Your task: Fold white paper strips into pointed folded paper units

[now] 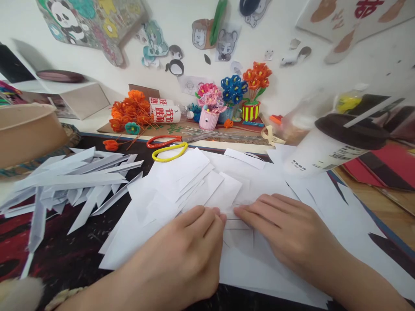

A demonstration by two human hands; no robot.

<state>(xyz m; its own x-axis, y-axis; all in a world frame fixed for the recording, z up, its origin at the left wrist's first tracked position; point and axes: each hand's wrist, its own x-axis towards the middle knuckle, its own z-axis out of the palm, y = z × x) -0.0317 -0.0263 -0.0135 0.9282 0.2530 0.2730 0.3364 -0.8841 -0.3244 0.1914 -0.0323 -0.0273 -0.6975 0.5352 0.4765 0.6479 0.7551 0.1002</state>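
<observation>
A small folded piece of white paper lies between my hands on larger white sheets. My left hand is closed, its fingers curled and pinching the paper's left side. My right hand is closed too, fingers together, with the fingertips pressing the paper's right edge; its thumb is hidden. Just beyond my fingers, several small cut white paper pieces overlap in a fanned pile. To the left is a heap of folded white paper strips.
Scissors with red and yellow handles lie behind the pile. A lidded cup with a straw stands at the right. A brown round container is at the left. Along the wall are orange craft flowers and a pink flower pot.
</observation>
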